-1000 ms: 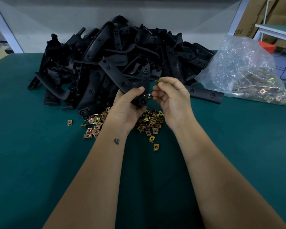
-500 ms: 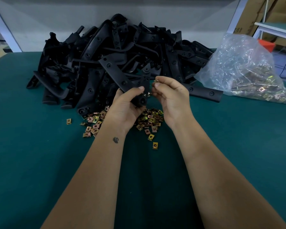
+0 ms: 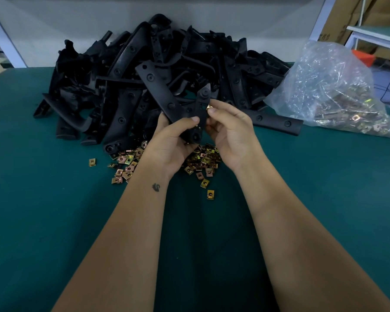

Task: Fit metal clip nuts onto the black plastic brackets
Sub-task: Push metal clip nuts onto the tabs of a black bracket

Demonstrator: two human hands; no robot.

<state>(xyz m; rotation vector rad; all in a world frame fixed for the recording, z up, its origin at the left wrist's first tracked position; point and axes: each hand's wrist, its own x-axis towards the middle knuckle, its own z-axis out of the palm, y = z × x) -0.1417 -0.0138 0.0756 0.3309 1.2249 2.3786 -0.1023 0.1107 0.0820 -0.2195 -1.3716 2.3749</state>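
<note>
My left hand (image 3: 172, 143) grips a black plastic bracket (image 3: 161, 93) by its lower end, above the table; the bracket's long arm slants up to the left. My right hand (image 3: 230, 129) pinches a small brass-coloured clip nut (image 3: 208, 106) against the right edge of the bracket's short upright arm (image 3: 202, 104). How far the nut sits on the edge is hidden by my fingertips. Loose clip nuts (image 3: 203, 162) lie in a heap on the green table below both hands.
A big pile of black brackets (image 3: 126, 70) fills the back of the green table (image 3: 54, 221). A clear plastic bag of clip nuts (image 3: 331, 93) lies at the right. One long bracket (image 3: 277, 123) lies flat beside the bag. Stray nuts (image 3: 92, 162) dot the table's left.
My right hand has brought the clip nut from beside the bracket onto the edge of its short arm. My left hand has kept its grip and tilted the bracket slightly.
</note>
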